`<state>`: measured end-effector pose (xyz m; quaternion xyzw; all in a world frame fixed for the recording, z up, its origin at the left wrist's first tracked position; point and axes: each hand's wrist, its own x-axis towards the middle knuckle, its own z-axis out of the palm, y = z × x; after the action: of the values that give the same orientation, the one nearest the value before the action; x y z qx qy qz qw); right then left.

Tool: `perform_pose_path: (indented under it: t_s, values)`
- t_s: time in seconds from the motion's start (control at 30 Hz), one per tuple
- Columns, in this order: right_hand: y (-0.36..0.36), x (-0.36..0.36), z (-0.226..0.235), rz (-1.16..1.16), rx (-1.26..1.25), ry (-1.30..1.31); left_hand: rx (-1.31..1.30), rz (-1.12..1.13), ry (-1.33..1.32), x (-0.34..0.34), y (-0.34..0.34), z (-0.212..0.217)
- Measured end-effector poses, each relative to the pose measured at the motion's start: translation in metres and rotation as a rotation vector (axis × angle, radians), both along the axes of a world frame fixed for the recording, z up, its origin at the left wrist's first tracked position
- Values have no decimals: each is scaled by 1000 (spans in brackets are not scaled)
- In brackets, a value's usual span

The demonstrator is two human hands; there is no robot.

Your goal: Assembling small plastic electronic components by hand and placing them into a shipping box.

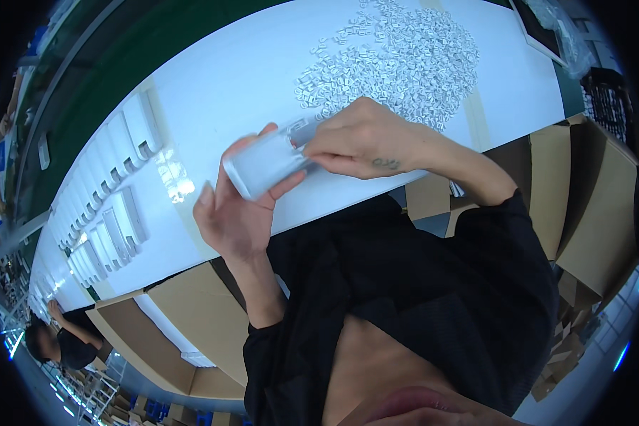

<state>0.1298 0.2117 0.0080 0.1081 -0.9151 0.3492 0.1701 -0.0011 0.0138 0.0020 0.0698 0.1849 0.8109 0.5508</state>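
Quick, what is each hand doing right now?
Left hand: closed around a white flat case, holding it up.
Right hand: fingers pinched at the case's top edge; what they pinch cannot be told.

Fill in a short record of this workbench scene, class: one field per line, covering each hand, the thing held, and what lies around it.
left hand: holds a clear flat case from below
right hand: fingertips pinch the case's upper end
heap: small white parts piled on the white table
row: white trays along the table's left side
below table: open cardboard boxes
far left: another person
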Motion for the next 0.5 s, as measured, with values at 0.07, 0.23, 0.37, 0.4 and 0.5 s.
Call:
perform_pose_path:
  t_s: [0.07,0.23,0.37,0.4,0.5]
  values:
    - [6,4,4,35,-6,-49,-111,21,78,4,-6,-8]
    - [94,7,2,-377,126,-88,-448,117,288,10,-7,-13]
    - [148,8,-12,-372,346,-200,-431,165,202,14,2,-4]
    - [145,6,-10,-379,398,-197,-423,161,170,12,1,-4]
    - [138,2,-4,-404,555,-183,-396,149,78,6,-3,-4]
